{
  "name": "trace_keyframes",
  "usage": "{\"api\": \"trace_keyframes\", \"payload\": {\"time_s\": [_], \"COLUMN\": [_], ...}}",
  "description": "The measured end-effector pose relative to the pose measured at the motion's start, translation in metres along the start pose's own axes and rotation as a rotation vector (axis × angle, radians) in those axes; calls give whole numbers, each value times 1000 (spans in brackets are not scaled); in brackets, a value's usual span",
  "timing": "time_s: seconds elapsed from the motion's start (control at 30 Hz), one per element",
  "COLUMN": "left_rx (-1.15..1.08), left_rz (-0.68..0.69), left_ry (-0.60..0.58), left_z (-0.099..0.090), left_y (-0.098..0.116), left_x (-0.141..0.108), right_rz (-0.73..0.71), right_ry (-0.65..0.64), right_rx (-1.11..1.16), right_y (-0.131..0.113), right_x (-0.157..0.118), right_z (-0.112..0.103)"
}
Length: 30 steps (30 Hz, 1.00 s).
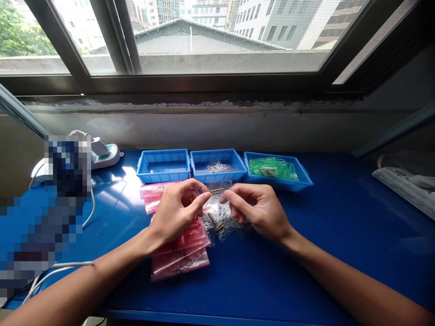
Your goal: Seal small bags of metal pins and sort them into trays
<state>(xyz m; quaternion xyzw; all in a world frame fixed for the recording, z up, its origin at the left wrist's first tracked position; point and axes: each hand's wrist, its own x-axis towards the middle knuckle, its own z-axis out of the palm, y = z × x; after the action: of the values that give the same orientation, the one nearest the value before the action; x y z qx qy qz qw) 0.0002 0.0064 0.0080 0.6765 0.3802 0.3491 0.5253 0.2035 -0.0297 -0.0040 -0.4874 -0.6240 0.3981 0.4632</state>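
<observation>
Nearest, the left grip [178, 213] and right grip [254, 210] hover half-closed, seemingly empty, a clear bag of brass pins [217, 222] between them, pink bags [180, 253] under the left.

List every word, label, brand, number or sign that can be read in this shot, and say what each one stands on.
No text can be read. The dark marks on the pink zip bags are too small and blurred to read, as are any marks on the green bags in the right-hand blue tray. The white power strip shows no legible lettering.
</observation>
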Motion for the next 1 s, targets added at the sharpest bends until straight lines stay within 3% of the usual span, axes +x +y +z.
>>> {"api": "trace_keyframes", "payload": {"time_s": [0.43, 0.6, 1.0], "left_rx": [71, 91, 88], "left_rz": [89, 168, 168], "left_ry": [35, 81, 83], "left_z": [-1, -1, -2], "left_y": [-3, -5, -4], "left_x": [0, -1, -1], "right_rz": [-68, -182, -256], "right_ry": [72, 135, 125], "right_rx": [-33, -191, -217], "right_y": [2, 4, 1], "right_x": [1, -2, -1], "right_z": [2, 1, 0]}}
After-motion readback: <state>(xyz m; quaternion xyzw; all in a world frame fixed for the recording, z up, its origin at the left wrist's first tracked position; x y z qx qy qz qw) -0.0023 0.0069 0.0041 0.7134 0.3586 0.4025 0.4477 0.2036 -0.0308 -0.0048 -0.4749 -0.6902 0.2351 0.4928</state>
